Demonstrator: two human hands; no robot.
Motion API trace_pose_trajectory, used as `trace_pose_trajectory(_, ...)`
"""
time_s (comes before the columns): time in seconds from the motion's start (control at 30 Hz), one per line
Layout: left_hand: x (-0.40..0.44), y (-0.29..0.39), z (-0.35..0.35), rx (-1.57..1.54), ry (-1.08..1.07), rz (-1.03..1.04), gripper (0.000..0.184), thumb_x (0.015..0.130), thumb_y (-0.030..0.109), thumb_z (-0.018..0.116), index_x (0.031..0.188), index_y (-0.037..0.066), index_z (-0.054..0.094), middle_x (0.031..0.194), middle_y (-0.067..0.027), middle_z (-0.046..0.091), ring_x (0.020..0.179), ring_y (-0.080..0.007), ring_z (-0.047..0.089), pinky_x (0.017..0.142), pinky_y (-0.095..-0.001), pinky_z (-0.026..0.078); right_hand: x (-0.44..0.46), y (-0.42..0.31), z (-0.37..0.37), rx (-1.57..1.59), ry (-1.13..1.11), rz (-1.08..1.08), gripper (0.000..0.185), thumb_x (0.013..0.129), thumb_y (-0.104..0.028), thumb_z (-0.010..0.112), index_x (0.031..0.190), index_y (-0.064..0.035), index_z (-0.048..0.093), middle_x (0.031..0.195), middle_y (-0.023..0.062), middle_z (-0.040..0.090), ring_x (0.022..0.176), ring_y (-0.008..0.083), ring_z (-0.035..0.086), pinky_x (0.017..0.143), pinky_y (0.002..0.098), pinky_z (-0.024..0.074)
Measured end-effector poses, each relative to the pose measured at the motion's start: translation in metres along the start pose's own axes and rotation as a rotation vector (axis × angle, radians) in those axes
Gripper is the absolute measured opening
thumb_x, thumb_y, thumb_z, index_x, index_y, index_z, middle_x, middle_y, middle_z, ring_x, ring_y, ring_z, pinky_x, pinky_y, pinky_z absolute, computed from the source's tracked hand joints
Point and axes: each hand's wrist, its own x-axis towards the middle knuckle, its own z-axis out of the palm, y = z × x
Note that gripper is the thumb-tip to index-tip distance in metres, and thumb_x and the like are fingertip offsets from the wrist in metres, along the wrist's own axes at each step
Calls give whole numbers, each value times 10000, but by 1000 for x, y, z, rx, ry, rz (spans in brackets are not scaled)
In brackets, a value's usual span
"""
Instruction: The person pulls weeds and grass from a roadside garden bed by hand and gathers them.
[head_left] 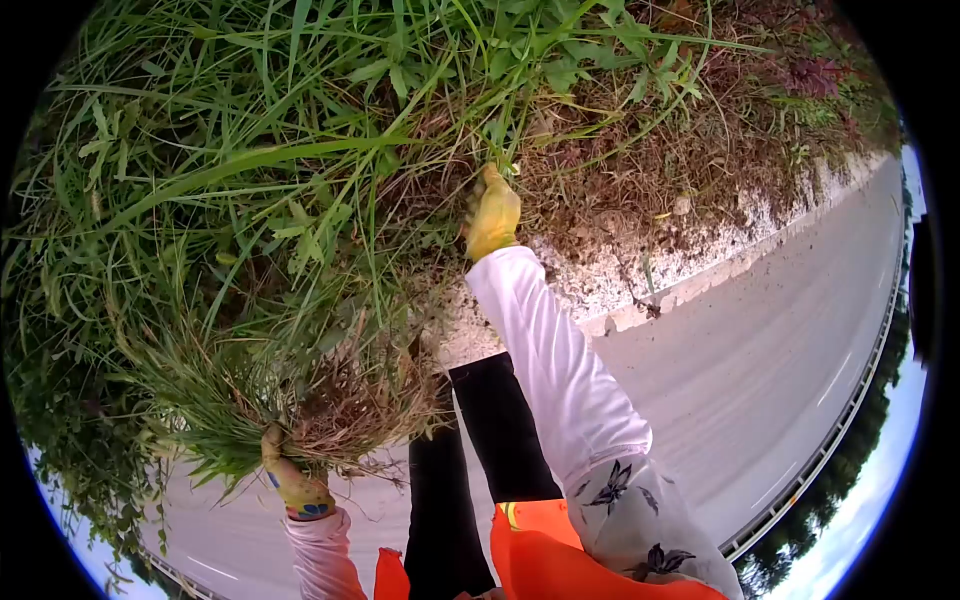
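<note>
The right hand point(493, 215) is closed around the base of the stalks point(506, 145), which lie directly ahead of it, their long axis pointing away from it, while the left hand point(298, 488), farther from them, clasps a grass bundle point(340, 412).

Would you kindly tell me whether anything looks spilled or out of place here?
Yes, mildly: soil and plant bits lie scattered over the pale kerb, to the right of the right hand, looking untidy beside the much cleaner road.
</note>
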Motion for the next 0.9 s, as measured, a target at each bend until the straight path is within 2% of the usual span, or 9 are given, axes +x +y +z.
trace_pose_trajectory(0.03, -1, -1, 5, -5, -2, -4, 289, 785, 230, 595, 1032, 82, 591, 986, -83, 630, 842, -266, 622, 725, -438, 536, -46, -8, 3, -125, -42, 122, 359, 868, -447, 543, 682, -146, 479, 635, -13, 442, 594, 149, 391, 621, 383, 326)
trace_pose_trajectory(0.13, -14, 1, 20, 13, 58, 9, 304, 781, 236, 590, 1041, 79, 581, 1003, -92, 625, 841, -277, 623, 719, -447, 539, -64, 21, -32, -293, -315, -101, 329, 856, -429, 586, 845, -103, 547, 596, -23, 440, 487, 102, 412, 448, 273, 363)
trace_pose_trajectory(0.2, -16, 1, 27, -31, 58, 22, 320, 780, 237, 583, 1053, 72, 572, 1005, -99, 622, 837, -287, 623, 722, -460, 541, -62, -21, -30, -215, -170, -217, 218, 862, -287, 621, 850, -78, 563, 553, -54, 443, 427, 60, 368, 374, 227, 299)
trace_pose_trajectory(0.27, -18, 1, 31, -17, 55, 41, 327, 777, 235, 587, 1057, 67, 569, 1007, -102, 620, 835, -289, 623, 724, -463, 542, -17, -28, -37, -201, -114, -351, 416, 830, -185, 660, 1185, -44, 497, 588, -33, 472, 424, 69, 399, 373, 217, 378)
trace_pose_trajectory(0.4, -10, -2, 21, 1, 5, 37, 350, 769, 235, 602, 1068, 58, 564, 1006, -100, 618, 832, -290, 624, 724, -465, 544, 8, -28, -15, -164, -185, -322, 555, 838, -153, 645, 1338, -85, 413, 634, -13, 514, 457, 81, 434, 389, 220, 415)
trace_pose_trajectory(0.6, -4, -7, 20, -40, 61, 72, 324, 763, 221, 610, 1037, 51, 583, 975, -101, 622, 820, -286, 625, 704, -454, 548, 15, -23, -2, -350, 109, -268, 396, 849, -389, 608, 1027, -35, 617, 631, -12, 496, 500, 104, 457, 424, 278, 434)
trace_pose_trajectory(0.7, -10, -5, 27, -35, 75, 47, 312, 753, 209, 614, 1020, 50, 592, 970, -100, 622, 817, -283, 626, 700, -456, 548, -37, 19, -4, -390, -157, -448, 380, 862, -375, 601, 925, 0, 605, 607, 15, 475, 538, 150, 454, 536, 324, 404)
trace_pose_trajectory(0.8, -4, -4, 20, -55, 57, 16, 321, 749, 205, 608, 1033, 58, 584, 962, -94, 622, 811, -279, 626, 700, -458, 548, -80, 6, -11, -727, -375, -304, 410, 893, -361, 559, 901, 47, 605, 677, 100, 548, 659, 174, 467, 633, 339, 408)
trace_pose_trajectory(0.9, -9, -3, 24, -63, -9, 26, 309, 815, 259, 581, 1052, 61, 584, 1006, -110, 631, 885, -299, 609, 788, -464, 508, -19, -12, -11, -539, 36, -617, 341, 916, -285, 526, 979, 43, 593, 682, 122, 560, 623, 198, 490, 619, 362, 414)
